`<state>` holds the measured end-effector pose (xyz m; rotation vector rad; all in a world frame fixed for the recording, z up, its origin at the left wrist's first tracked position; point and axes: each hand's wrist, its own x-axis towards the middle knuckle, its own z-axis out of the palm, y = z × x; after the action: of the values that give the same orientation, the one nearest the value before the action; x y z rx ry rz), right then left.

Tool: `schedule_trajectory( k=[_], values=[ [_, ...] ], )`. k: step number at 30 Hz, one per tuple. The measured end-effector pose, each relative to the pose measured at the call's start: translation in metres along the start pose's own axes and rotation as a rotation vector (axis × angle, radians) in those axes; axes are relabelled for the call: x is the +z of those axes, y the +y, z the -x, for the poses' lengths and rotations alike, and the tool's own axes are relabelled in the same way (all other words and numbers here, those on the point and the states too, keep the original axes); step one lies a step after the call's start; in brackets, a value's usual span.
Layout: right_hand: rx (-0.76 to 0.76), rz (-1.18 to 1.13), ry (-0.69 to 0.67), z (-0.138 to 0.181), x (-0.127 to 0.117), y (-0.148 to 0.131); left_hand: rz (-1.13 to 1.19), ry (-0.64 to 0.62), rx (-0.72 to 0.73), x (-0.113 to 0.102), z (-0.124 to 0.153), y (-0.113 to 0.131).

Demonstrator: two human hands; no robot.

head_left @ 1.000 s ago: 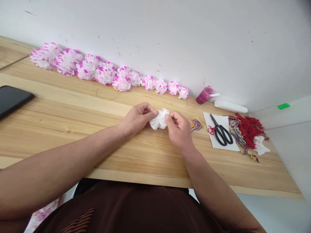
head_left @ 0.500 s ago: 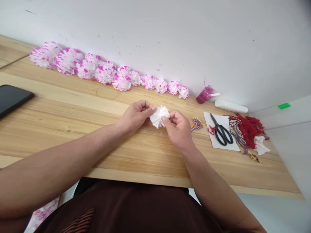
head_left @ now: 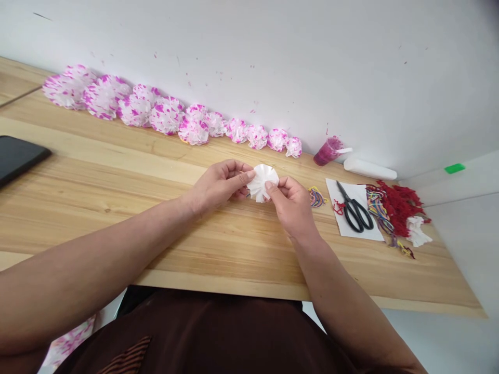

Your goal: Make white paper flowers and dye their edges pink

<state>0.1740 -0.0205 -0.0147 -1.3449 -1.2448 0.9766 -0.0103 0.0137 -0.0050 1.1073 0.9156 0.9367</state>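
Observation:
A small white pleated paper flower (head_left: 264,180) is held just above the wooden table (head_left: 117,187), between both hands. My left hand (head_left: 220,184) pinches its left edge with thumb and fingers curled. My right hand (head_left: 290,205) grips its lower right edge, fingers closed. The flower's pleats fan out in a round shape facing me.
A row of several pink-and-white paper flowers (head_left: 167,115) lines the wall. A pink cup (head_left: 327,151), a white tube (head_left: 369,169), black scissors (head_left: 353,210) on white paper, coloured threads (head_left: 317,197) and red yarn (head_left: 399,205) lie at the right. A black phone (head_left: 17,157) lies far left.
The white flower has been turned and spread from a half fan into a rounder shape. Both hands shifted slightly with it, fingers re-gripping its edges.

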Motion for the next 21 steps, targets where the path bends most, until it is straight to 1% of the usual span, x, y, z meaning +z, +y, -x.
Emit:
schedule_trajectory(
  k=[3, 6, 9, 11, 16, 18, 21],
  values=[
    [0.006, -0.04, 0.029, -0.0017, -0.0003, 0.0006, -0.175, -0.027, 0.006, 0.0028, 0.0048, 0.0042],
    [0.011, -0.043, 0.028, -0.0016, 0.0, -0.0001, -0.374, -0.033, 0.082, 0.0047, 0.0073, 0.005],
    [0.016, -0.05, 0.024, -0.0004, 0.0, -0.0011, -0.465, -0.036, 0.119, 0.0039, 0.0063, 0.0025],
    [0.018, -0.046, 0.029, 0.0001, -0.0003, -0.0012, -0.433, -0.032, 0.077, 0.0024, 0.0048, 0.0008],
    [0.0, -0.039, 0.049, -0.0015, -0.0016, -0.0003, -0.216, -0.021, -0.064, 0.0012, 0.002, 0.0003],
    [-0.014, -0.027, 0.058, -0.0027, -0.0023, 0.0, -0.173, -0.008, -0.072, 0.0019, 0.0012, 0.0011],
    [-0.029, -0.006, 0.076, -0.0041, -0.0034, -0.0002, -0.142, -0.001, -0.041, 0.0027, 0.0002, 0.0016]
  ],
)
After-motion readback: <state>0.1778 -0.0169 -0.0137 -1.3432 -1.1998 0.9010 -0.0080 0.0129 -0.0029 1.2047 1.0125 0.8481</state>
